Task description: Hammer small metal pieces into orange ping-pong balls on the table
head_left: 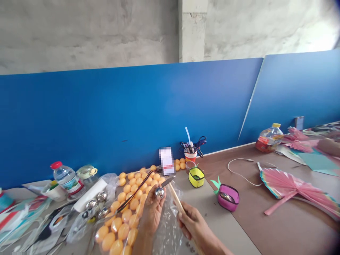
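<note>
A small silver mirror ball [159, 192] is pinched in the fingers of my left hand [152, 209]. My right hand [191, 220] grips a pale wooden stick [175, 197], its upper end angled toward the ball. By that end is a dark, blade-like piece [167, 181]; whether it is fixed to the stick I cannot tell. Clear plastic film [169, 223] lies beneath and between my hands. Beside my left forearm, orange balls [123, 232] are spread in a clear bag, with a dark cord across them.
Several mirror balls [102, 196] and a water bottle [67, 179] sit left. Right of my hands are a yellow basket [197, 181] and a purple basket [222, 204]. A cup of tools [190, 156] stands by the blue partition [127, 117]. Pink folded fans [287, 182] and another person's hand [329, 146] are far right.
</note>
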`<action>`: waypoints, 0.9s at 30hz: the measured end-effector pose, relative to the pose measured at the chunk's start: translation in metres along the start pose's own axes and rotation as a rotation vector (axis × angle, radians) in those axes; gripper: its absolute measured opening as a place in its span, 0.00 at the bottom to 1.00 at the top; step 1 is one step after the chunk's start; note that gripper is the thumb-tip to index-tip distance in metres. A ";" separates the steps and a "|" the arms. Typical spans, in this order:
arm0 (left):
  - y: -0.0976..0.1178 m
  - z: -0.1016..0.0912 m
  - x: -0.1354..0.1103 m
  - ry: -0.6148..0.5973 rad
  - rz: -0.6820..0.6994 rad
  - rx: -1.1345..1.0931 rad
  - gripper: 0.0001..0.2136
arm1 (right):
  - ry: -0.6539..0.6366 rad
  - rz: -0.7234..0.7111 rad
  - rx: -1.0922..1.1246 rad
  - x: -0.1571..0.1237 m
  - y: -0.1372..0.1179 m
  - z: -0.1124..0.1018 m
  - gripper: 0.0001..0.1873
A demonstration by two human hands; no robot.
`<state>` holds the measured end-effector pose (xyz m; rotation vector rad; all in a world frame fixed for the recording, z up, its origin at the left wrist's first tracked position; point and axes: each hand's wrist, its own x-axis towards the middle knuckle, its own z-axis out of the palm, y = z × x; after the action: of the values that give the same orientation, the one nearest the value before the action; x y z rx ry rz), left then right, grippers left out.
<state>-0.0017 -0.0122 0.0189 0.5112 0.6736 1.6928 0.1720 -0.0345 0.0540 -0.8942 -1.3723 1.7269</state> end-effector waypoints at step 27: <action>0.002 0.005 0.002 0.218 -0.106 -0.144 0.10 | 0.008 0.031 -0.101 -0.003 -0.004 0.009 0.21</action>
<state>0.0001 -0.0097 0.0238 0.1880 0.7158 1.6957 0.1660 -0.0412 0.0604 -0.9807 -1.4583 1.6877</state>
